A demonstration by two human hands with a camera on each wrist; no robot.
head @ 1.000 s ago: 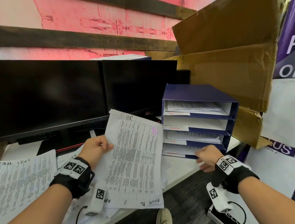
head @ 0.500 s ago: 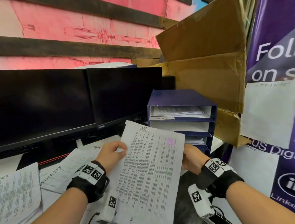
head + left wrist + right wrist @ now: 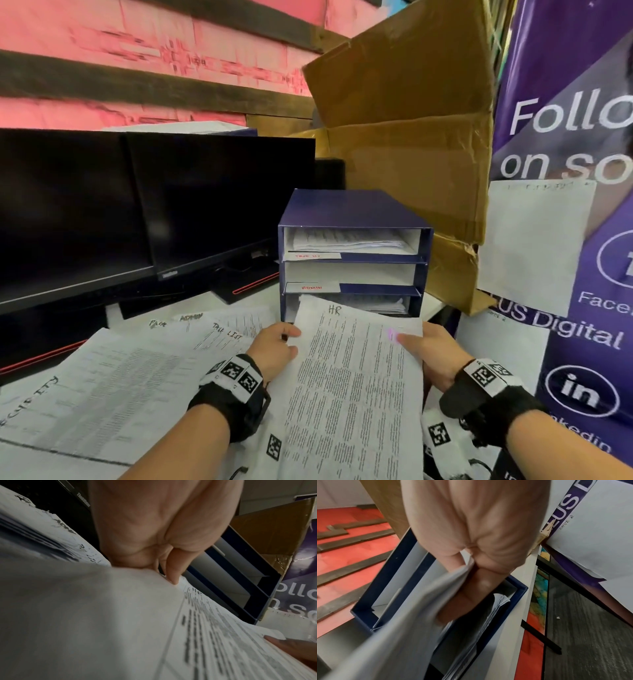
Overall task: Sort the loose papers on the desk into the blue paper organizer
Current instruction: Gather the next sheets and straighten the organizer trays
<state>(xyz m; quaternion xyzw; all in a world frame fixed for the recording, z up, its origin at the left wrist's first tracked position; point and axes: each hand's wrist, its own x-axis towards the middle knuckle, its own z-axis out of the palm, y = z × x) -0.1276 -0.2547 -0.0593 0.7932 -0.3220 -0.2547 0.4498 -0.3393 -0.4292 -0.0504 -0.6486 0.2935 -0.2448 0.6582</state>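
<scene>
**HR sheet at the organizer mouth**

HR sheet [image 3: 352, 387] held by both hands, far edge raised to the front of the blue paper organizer [image 3: 352, 209] and overlapping the third slot down. "HR" handwritten at the top of the page, a pink mark near the right corner, dense printed text below.

Left hand [image 3: 275, 349] on the left edge of the sheet, thumb on top and fingers curled beneath, pinching the paper; same pinch visible close up in the left wrist view [image 3: 154, 534]. Right hand [image 3: 433, 354] on the right edge, thumb flat across the printed face beside the pink mark, fingers folded under the page; in the right wrist view [image 3: 471, 534], paper clamped between thumb and fingers right in front of an organizer opening.

Organizer upright at the back right of the desk [image 3: 246, 301], several stacked slots facing forward. Top slot holding a pile of papers, label strip with red writing below it. Second slot labelled "ADMIN" in red. Third slot holding papers too, partly hidden behind the held sheet.

Loose papers [image 3: 137, 377] spread over the desk to the left, handwritten headings "TASK LIST" and "ADMIN" readable among them. Two dark monitors [image 3: 137, 205] behind the papers. Brown cardboard box [image 3: 411, 137] behind and right of the organizer, purple banner [image 3: 582, 137] at far right.
</scene>
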